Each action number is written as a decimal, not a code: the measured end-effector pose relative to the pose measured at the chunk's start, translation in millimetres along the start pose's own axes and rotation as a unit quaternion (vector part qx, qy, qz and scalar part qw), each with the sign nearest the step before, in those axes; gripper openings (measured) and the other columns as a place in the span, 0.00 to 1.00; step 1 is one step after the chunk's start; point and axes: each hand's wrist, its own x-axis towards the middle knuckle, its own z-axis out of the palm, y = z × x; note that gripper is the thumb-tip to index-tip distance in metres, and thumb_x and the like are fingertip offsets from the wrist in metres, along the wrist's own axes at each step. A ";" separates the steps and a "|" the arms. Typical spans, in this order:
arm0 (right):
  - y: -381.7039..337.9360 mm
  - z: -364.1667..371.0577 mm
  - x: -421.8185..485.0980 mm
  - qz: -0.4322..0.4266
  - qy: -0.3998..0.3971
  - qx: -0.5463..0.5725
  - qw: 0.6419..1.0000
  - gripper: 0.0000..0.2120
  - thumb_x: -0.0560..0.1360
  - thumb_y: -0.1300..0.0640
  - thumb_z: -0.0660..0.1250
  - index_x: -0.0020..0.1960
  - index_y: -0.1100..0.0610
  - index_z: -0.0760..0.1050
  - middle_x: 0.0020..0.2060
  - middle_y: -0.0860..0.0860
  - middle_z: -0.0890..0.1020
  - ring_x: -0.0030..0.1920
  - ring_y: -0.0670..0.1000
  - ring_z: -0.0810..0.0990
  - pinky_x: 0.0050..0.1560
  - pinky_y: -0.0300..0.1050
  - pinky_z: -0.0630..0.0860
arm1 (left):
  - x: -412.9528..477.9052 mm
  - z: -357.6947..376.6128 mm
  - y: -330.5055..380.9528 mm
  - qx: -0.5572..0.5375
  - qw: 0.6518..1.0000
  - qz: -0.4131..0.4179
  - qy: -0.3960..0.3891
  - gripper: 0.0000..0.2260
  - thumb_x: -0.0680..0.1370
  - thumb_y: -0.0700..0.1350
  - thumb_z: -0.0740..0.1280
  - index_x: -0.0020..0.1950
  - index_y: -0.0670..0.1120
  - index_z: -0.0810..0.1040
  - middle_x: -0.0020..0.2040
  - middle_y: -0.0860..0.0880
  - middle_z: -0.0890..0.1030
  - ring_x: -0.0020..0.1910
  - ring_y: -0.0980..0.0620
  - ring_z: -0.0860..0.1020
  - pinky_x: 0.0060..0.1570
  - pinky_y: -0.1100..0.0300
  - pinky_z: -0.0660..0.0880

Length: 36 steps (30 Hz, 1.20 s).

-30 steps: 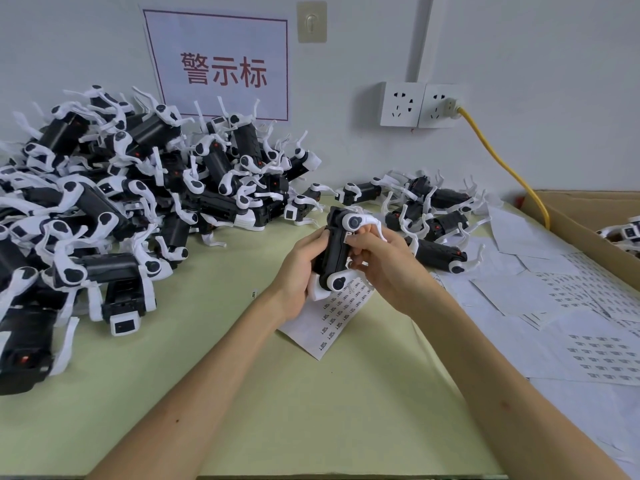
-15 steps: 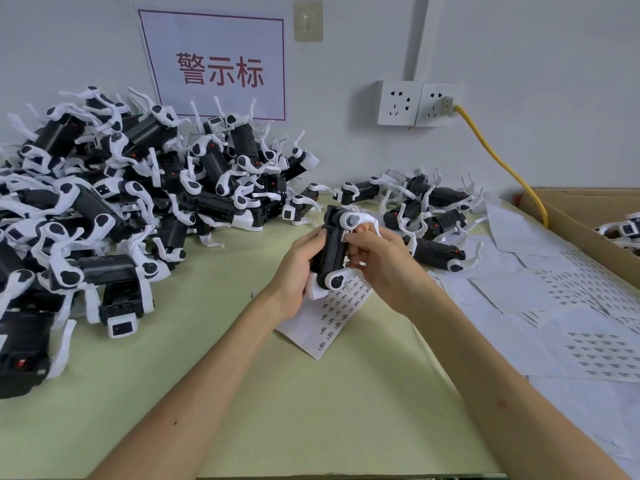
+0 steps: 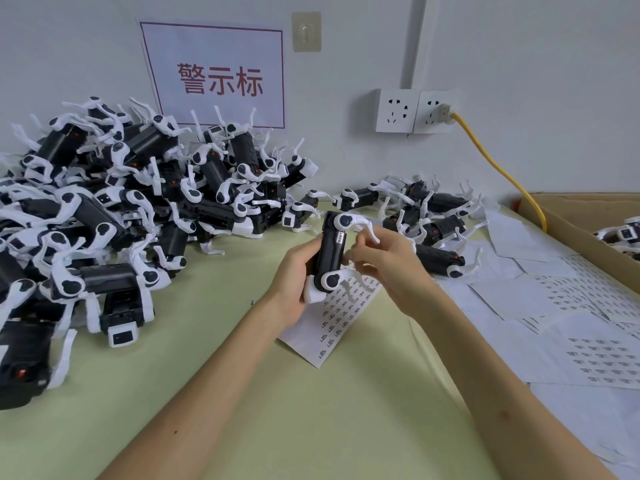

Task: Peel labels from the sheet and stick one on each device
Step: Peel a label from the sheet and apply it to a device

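Device (image 3: pixel 329 252) apparently upright in left grip (image 3: pixel 294 277)

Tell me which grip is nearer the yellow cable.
Right. The right grip is just right of the device, below and left of the cable. The left grip holds the device from its left side, farther away.

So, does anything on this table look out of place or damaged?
Nothing looks damaged. The devices at left lie in a tangled pile, legs interlocked, and the paper sheets at right overlap loosely, some askew. The left hand grips one device above a label sheet.
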 end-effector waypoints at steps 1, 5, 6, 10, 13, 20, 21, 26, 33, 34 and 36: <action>-0.4 -2.0 0.9 -0.007 0.044 -0.032 0.998 0.13 0.72 0.70 0.70 0.36 0.57 0.71 0.31 0.51 0.77 0.33 0.49 0.75 0.41 0.42 0.76 | 0.8 -1.1 -0.1 -0.006 1.000 0.000 0.017 0.16 0.84 0.53 0.62 0.53 0.43 0.83 0.41 0.47 0.83 0.40 0.48 0.77 0.49 0.51 0.72; -2.3 -12.4 1.9 -0.070 0.171 -0.028 0.982 0.12 0.72 0.73 0.65 0.42 0.57 0.75 0.33 0.49 0.77 0.33 0.47 0.74 0.38 0.41 0.73 | 3.1 -3.2 2.8 -0.041 0.999 -0.008 0.005 0.15 0.82 0.52 0.63 0.56 0.41 0.81 0.42 0.44 0.83 0.39 0.47 0.79 0.50 0.46 0.73; -3.5 -13.2 1.3 -0.082 0.168 0.000 0.982 0.11 0.71 0.70 0.64 0.46 0.57 0.77 0.36 0.49 0.78 0.36 0.46 0.76 0.39 0.41 0.73 | 3.2 -3.5 4.2 -0.050 0.999 -0.014 -0.003 0.15 0.82 0.51 0.64 0.56 0.41 0.81 0.43 0.44 0.84 0.39 0.48 0.80 0.46 0.48 0.75; -4.5 -17.8 4.0 -0.048 0.073 -0.027 0.996 0.19 0.71 0.50 0.64 0.61 0.49 0.79 0.55 0.43 0.82 0.54 0.41 0.81 0.52 0.44 0.75 | -2.1 -3.4 7.4 -0.041 0.997 -0.059 -0.029 0.14 0.82 0.50 0.63 0.56 0.41 0.83 0.47 0.42 0.85 0.43 0.47 0.83 0.33 0.56 0.81; -3.2 -23.3 1.4 0.001 -0.064 -0.098 0.993 0.19 0.76 0.41 0.63 0.63 0.47 0.80 0.60 0.43 0.83 0.59 0.44 0.81 0.58 0.49 0.75 | -5.8 -1.6 10.0 -0.001 0.996 -0.085 -0.029 0.15 0.77 0.50 0.67 0.57 0.42 0.85 0.51 0.39 0.83 0.49 0.43 0.82 0.36 0.55 0.80; -11.7 -53.3 -7.0 0.089 -0.178 -0.051 0.979 0.19 0.77 0.42 0.69 0.56 0.56 0.82 0.48 0.54 0.83 0.40 0.51 0.78 0.41 0.42 0.75 | -0.4 -9.3 8.4 -0.039 0.992 -0.097 0.070 0.23 0.81 0.57 0.64 0.66 0.40 0.78 0.58 0.33 0.81 0.53 0.35 0.79 0.66 0.38 0.72; -13.0 -55.6 -8.3 0.100 -0.177 -0.044 0.978 0.19 0.76 0.41 0.69 0.55 0.57 0.82 0.47 0.56 0.82 0.37 0.51 0.76 0.38 0.41 0.75 | 0.7 -9.9 6.9 -0.047 0.992 -0.091 0.074 0.24 0.82 0.57 0.63 0.65 0.39 0.79 0.58 0.32 0.82 0.52 0.35 0.80 0.65 0.36 0.73; -26.6 -83.9 -9.7 0.069 0.085 0.213 0.971 0.13 0.77 0.46 0.68 0.43 0.56 0.82 0.40 0.57 0.79 0.31 0.51 0.74 0.37 0.44 0.79 | 6.8 -14.6 4.3 -0.103 0.990 -0.033 0.088 0.17 0.84 0.53 0.61 0.61 0.40 0.77 0.51 0.38 0.83 0.42 0.39 0.85 0.42 0.49 0.82; -18.4 -138.7 -28.6 -0.105 0.288 0.643 0.702 0.26 0.84 0.42 0.56 0.72 0.59 0.70 0.66 0.60 0.80 0.65 0.60 0.80 0.70 0.54 0.71 | 8.5 -15.4 0.1 -0.104 0.987 -0.019 0.121 0.15 0.84 0.51 0.59 0.56 0.41 0.78 0.44 0.41 0.82 0.36 0.45 0.82 0.39 0.52 0.80; -18.0 -134.9 -26.8 -0.089 0.304 0.638 0.701 0.24 0.84 0.44 0.55 0.71 0.59 0.70 0.65 0.60 0.80 0.63 0.59 0.81 0.68 0.53 0.72 | 8.6 -14.3 -0.2 -0.097 0.988 -0.017 0.118 0.15 0.84 0.51 0.59 0.55 0.41 0.78 0.43 0.42 0.82 0.36 0.45 0.81 0.38 0.53 0.80; -18.5 -123.1 -21.5 -0.058 0.319 0.622 0.713 0.21 0.84 0.47 0.56 0.69 0.59 0.72 0.61 0.59 0.82 0.59 0.58 0.84 0.63 0.49 0.76 | 8.6 -13.3 -0.6 -0.085 0.990 -0.014 0.115 0.15 0.85 0.51 0.59 0.54 0.41 0.78 0.41 0.43 0.82 0.35 0.46 0.80 0.37 0.54 0.80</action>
